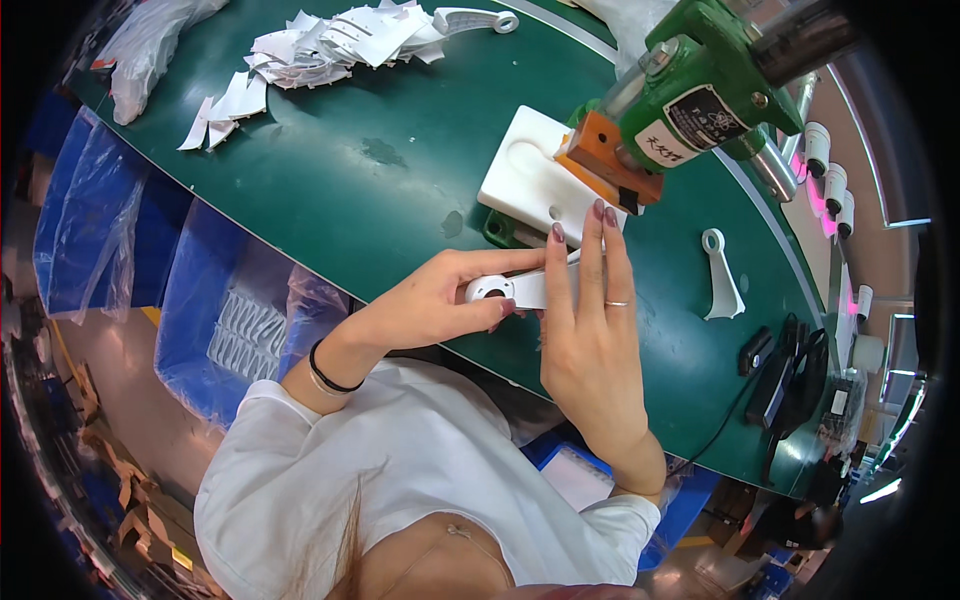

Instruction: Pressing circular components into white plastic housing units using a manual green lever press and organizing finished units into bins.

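A white plastic arm-shaped part with a round ring end (pixel 530 291) is held low over the table's near edge. My left hand (pixel 440 300) pinches its ring end between thumb and fingers. Across the part's other end lies my right hand (pixel 595 335), its fingers stretched out and pointing away from me; its thumb is mostly hidden. Just beyond my fingertips stands a white block fixture (pixel 525 165) beneath a green bench press (pixel 690 100) with an orange-brown press head (pixel 605 160).
A similar white part (pixel 720 275) lies on the green table (pixel 400 200) to the right. White pieces (pixel 340 45) are heaped at the far left. Blue-lined bins (pixel 195 330) stand left, one holding several white parts. A dark cabled device (pixel 780 375) sits at the right.
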`<control>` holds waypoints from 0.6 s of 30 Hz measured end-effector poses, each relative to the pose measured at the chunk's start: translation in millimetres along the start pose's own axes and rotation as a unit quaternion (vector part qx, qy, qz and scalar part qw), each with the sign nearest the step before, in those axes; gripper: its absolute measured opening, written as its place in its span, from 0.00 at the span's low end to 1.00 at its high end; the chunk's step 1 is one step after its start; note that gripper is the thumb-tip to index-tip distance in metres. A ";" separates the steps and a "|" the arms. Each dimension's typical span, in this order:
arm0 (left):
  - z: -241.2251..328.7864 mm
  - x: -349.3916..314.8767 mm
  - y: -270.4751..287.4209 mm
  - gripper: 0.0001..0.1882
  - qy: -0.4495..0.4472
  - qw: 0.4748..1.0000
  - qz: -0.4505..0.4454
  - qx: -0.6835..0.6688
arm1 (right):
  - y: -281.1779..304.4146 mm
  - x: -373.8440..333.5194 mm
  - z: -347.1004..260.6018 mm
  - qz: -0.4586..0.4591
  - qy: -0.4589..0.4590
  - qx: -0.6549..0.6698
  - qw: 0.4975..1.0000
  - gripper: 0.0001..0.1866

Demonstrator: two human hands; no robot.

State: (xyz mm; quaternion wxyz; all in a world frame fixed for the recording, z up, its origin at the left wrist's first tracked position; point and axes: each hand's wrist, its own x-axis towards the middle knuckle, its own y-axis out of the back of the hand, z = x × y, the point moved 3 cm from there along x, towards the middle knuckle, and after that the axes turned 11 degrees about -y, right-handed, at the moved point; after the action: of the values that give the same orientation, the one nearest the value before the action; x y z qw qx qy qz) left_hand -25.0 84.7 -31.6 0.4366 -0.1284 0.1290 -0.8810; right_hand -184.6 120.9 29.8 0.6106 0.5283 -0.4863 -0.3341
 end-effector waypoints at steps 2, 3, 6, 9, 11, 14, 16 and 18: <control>-2.4 0.8 -5.9 0.29 -0.036 0.999 0.007 0.012 | 0.3 -0.8 3.0 0.001 -0.003 0.005 1.000 0.30; -2.4 1.9 -8.0 0.28 -0.073 0.997 0.015 0.024 | -0.2 -2.1 4.1 0.002 0.000 -0.001 1.000 0.30; -1.0 6.0 -9.3 0.27 -0.090 0.991 0.058 0.082 | -2.7 -5.3 8.8 0.007 0.000 -0.024 1.000 0.30; 5.3 8.5 -9.0 0.25 -0.107 0.981 0.049 0.153 | -6.4 -7.6 11.1 0.016 -0.009 -0.041 0.999 0.29; 5.9 9.9 -8.8 0.25 -0.121 0.978 0.045 0.163 | -7.0 -7.0 10.3 0.022 -0.016 -0.041 0.999 0.29; 5.7 11.3 -9.6 0.25 -0.144 0.972 0.042 0.180 | -5.4 -4.7 6.8 0.047 -0.022 -0.042 0.998 0.29; 4.3 10.6 -10.6 0.24 -0.149 0.970 0.040 0.186 | -7.9 -6.4 3.7 0.048 -0.012 -0.053 0.997 0.28; 3.6 9.7 -10.1 0.23 -0.153 0.969 0.069 0.181 | -10.3 -5.4 3.1 0.057 -0.015 -0.042 0.997 0.28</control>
State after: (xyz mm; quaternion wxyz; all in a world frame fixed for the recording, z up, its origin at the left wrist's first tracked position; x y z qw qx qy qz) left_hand -36.9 82.3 -23.7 0.5267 -0.1711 -0.0918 -0.8276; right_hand -188.1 122.7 18.4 0.6427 0.4689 -0.5100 -0.3269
